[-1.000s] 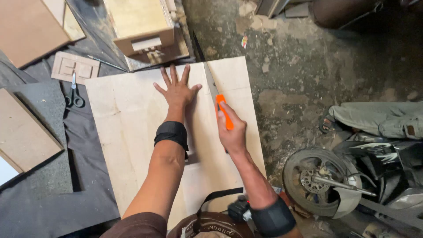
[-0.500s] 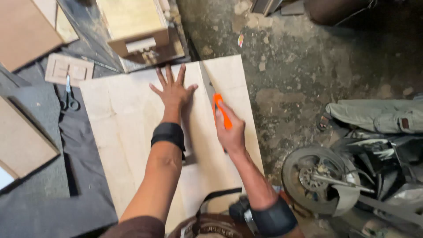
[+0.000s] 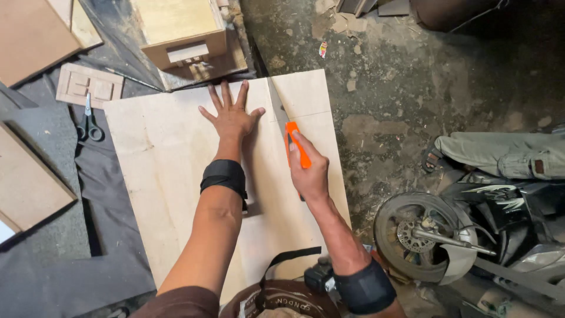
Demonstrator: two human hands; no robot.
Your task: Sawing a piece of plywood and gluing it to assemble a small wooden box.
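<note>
A person is kneeling over a big, flat, pale wooden board [image 3: 170,176] that is lying on the floor. The left hand [image 3: 231,116] is pressing flat on the board near its far edge, with all the fingers spread wide, so it is gripping nothing. A black band is wrapping the left wrist.

The right hand [image 3: 309,171] is closing tight around the bright orange handle of a hand saw [image 3: 288,132]. The thin grey blade is pointing away from the person, running along a straight line in the board toward its far edge, just beside the left thumb. One finger is lying along the top of the handle.

On the dark cloth to the left, a pair of scissors with black handles [image 3: 89,123] is lying near a small flat wooden piece with cut-out squares [image 3: 89,85]. A small open wooden box [image 3: 182,35] is sitting just past the board. On the right, a motorbike's front wheel [image 3: 421,235] is standing on the rough grey concrete floor [image 3: 400,76], near the board's corner.
</note>
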